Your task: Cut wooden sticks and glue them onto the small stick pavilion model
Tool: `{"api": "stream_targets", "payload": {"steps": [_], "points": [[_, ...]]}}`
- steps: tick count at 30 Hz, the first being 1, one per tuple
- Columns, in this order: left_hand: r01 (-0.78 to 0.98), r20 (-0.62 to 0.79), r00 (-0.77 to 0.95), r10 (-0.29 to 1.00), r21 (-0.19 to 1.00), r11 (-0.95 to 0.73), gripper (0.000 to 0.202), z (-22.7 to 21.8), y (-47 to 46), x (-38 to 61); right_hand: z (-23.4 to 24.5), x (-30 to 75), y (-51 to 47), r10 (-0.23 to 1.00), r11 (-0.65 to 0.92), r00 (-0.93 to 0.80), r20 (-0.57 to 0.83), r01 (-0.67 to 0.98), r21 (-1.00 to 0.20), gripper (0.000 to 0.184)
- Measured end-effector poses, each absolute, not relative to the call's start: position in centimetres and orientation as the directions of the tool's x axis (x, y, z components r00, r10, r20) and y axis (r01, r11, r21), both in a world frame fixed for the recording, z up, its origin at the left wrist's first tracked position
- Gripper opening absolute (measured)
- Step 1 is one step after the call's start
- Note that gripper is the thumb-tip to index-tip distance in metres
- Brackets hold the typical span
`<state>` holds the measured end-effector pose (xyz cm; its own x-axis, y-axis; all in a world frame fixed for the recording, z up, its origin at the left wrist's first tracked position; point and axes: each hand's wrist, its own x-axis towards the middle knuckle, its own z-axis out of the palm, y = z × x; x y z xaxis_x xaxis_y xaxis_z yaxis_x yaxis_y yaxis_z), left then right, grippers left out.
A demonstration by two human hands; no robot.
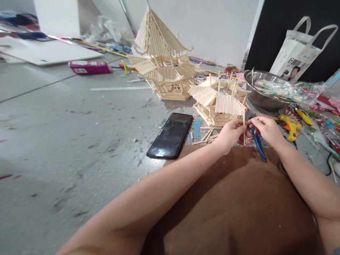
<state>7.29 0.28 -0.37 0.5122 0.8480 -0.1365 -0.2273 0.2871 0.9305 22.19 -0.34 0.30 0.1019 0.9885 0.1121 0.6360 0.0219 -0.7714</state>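
Upright in my left hand point(231, 134) is a thin wooden stick point(244, 122), pinched between the fingers. My right hand point(267, 130) is just beside it, thumb and fingertips pressed together near the stick; what they hold, if anything, is hidden. A blue tool point(259, 146) with a long narrow body shows under the right fingers, and I cannot tell whether the hand touches it. Right behind my hands stands a small pavilion model point(230, 104) built of wooden sticks, with slanted roof panels. Several loose sticks point(208, 136) lie by its base.
A taller stick pagoda point(164, 71) stands behind the small model. To the left lies a black phone point(171, 135). At right are a metal bowl point(252, 92) with packaged sticks, a yellow glue gun point(291, 127) and a white bag point(293, 53). A brown sheet point(239, 198) lies before me.
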Motion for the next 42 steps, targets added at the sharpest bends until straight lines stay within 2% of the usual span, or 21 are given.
{"api": "stream_targets", "payload": {"steps": [2, 5, 8, 10, 13, 23, 31, 34, 39, 42], "points": [[-0.22, -0.139, 0.498, 0.856, 0.934, 0.28, 0.006, -0.4, 0.3, 7.3, 0.2, 23.0, -1.0, 0.978, 0.0, 0.131, 0.16, 0.774, -0.633, 0.029], [-0.211, -0.139, 0.482, 0.865, 0.94, 0.269, 0.009, -0.3, 0.3, 7.2, 0.0, 24.1, -2.2, 0.973, -0.056, 0.132, 0.19, 0.931, -0.362, 0.028], [-0.21, -0.128, 0.479, 0.869, 0.944, 0.255, 0.014, -0.2, 0.3, 7.2, -0.2, 24.7, -3.1, 0.989, -0.106, 0.122, 0.089, 0.98, -0.166, 0.035], [-0.207, -0.123, 0.477, 0.871, 0.947, 0.246, 0.018, -0.2, 0.2, 7.2, -0.3, 24.7, -3.5, 0.994, -0.104, 0.108, 0.034, 0.989, -0.103, 0.038], [-0.205, -0.12, 0.465, 0.877, 0.949, 0.238, 0.023, -0.3, 0.2, 7.3, -0.4, 24.5, -3.7, 0.996, -0.089, 0.09, 0.0, 0.992, -0.09, 0.038], [-0.222, -0.095, 0.463, 0.881, 0.95, 0.22, 0.026, -0.6, 0.3, 7.4, -0.5, 24.8, -3.6, 0.996, -0.082, 0.083, 0.013, 0.992, -0.095, 0.039], [-0.196, -0.09, 0.467, 0.88, 0.96, 0.202, 0.028, -0.8, 0.2, 7.1, -0.9, 24.2, -4.1, 0.993, -0.099, 0.104, -0.063, 0.992, 0.075, 0.048], [-0.173, -0.102, 0.475, 0.874, 0.963, 0.206, 0.031, -1.0, 0.1, 6.9, -1.1, 23.7, -4.0, 0.987, -0.105, 0.116, -0.115, 0.989, 0.103, 0.047], [-0.121, -0.05, 0.522, 0.851, 0.984, 0.132, 0.035, -1.3, -0.5, 6.3, -1.7, 24.1, -3.6, 0.979, -0.171, 0.176, -0.1, 0.984, 0.05, 0.029], [-0.081, -0.02, 0.529, 0.848, 0.994, 0.075, 0.036, -1.2, -0.9, 5.9, -1.7, 25.3, -3.2, 0.976, -0.217, 0.215, -0.024, 0.97, -0.109, 0.024]]}}
